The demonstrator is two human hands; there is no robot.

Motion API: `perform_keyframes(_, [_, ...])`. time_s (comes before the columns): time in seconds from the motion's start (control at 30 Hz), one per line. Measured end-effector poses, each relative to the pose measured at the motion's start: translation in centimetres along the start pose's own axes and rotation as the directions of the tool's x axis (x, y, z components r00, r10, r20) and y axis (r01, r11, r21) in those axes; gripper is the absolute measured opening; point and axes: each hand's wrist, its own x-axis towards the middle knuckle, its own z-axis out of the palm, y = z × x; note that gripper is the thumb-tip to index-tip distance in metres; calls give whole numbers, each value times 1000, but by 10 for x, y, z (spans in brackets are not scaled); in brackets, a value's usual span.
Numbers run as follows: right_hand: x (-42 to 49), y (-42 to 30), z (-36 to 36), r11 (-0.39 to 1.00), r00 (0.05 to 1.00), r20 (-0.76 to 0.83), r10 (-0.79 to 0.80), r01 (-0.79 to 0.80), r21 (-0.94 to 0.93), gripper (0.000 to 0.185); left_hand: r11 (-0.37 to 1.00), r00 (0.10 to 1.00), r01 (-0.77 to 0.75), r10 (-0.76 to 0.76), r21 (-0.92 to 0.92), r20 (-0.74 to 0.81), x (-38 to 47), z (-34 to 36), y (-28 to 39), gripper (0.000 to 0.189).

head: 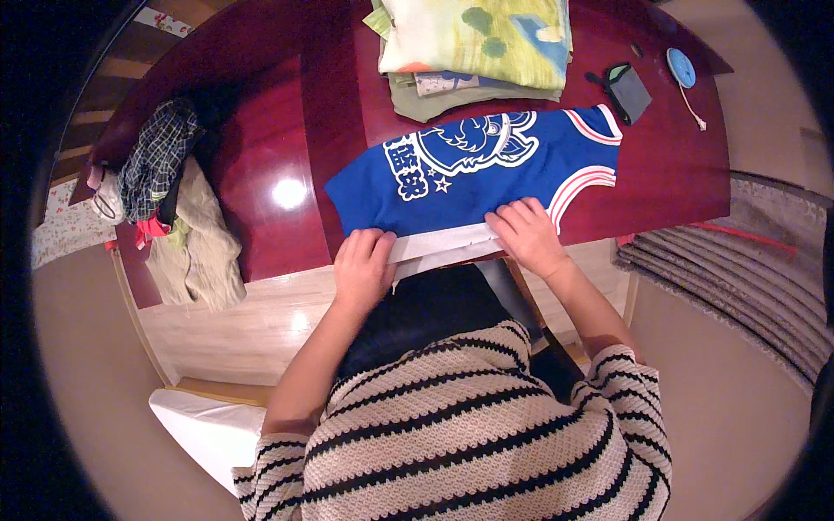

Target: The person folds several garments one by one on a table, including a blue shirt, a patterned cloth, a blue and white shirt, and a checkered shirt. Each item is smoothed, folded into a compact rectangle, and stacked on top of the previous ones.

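Note:
A blue sleeveless jersey point(482, 176) lies sideways before me, its neck and armholes to the right, with red-and-white trim. White lettering, stars and a cartoon figure are printed on its front. Along the near side runs a white strip point(443, 243), partly folded and hanging at the table edge. My left hand point(365, 260) grips the strip near the jersey's hem corner. My right hand point(526, 236) pinches the same side close to the armhole, fingers curled over the cloth. Both thumbs are hidden from view.
The jersey rests on a glossy dark red table point(273, 215). Folded clothes point(482, 45) are stacked beyond it. At left lies a heap of crumpled clothes point(169, 169). A grey pouch point(629, 94) and a round blue tape measure point(681, 68) lie at right. A white seat point(208, 430) stands below left.

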Motion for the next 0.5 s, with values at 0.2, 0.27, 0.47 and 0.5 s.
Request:
perform_keyframes(0.2, [-16,5,-26,995,974,-210,91,-99,-30,29,983,982,-183,183,5,-39,-12,-21,4,42])
perform_keyframes(0.27, [-24,3,-30,997,985,-154,81,-83,-1,33,964,962,-251,258,-87,87,-16,-20,1,35])
perform_keyframes(0.47, [-42,-7,-21,975,979,110,173,-186,120,34,981,946,-14,76,-195,316,-36,-5,-21,26])
perform_keyframes(0.5, [-45,-8,-21,962,974,109,201,-217,165,34,969,949,67,12,-238,315,-42,-5,-27,27])
